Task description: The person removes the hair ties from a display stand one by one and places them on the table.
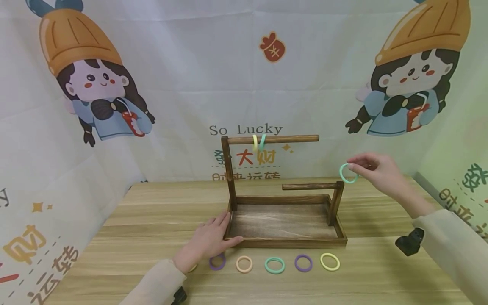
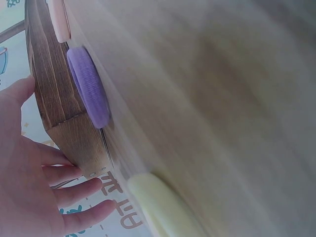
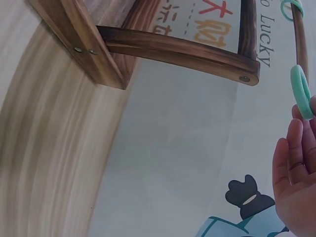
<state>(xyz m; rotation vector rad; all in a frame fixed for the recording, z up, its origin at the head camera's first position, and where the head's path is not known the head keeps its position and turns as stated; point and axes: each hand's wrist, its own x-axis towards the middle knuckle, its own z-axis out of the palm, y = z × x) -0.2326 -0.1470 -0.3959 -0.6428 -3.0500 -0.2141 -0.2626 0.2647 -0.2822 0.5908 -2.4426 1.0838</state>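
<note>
My right hand (image 1: 377,169) pinches a green hair tie (image 3: 297,86) between thumb and fingertips, raised above the right end of a wooden stand (image 1: 286,243). The stand is a shallow tray with a tall post and a short post, each bearing a horizontal bar. On the upper bar (image 1: 293,139) hang a yellow hair tie (image 1: 255,142) and another green hair tie (image 1: 262,142). The lower bar (image 1: 305,187) carries nothing. My left hand (image 1: 209,237) rests against the stand's left end, fingers extended, thumb along the front rim.
In front of the stand lies a row of hair ties: pale yellow (image 2: 163,207), partly hidden by my left hand in the head view, purple (image 2: 89,89), peach (image 1: 244,272), green (image 1: 275,272), purple (image 1: 303,270) and yellow (image 1: 338,265). A printed cloth (image 1: 183,63) hangs behind the table (image 1: 152,212).
</note>
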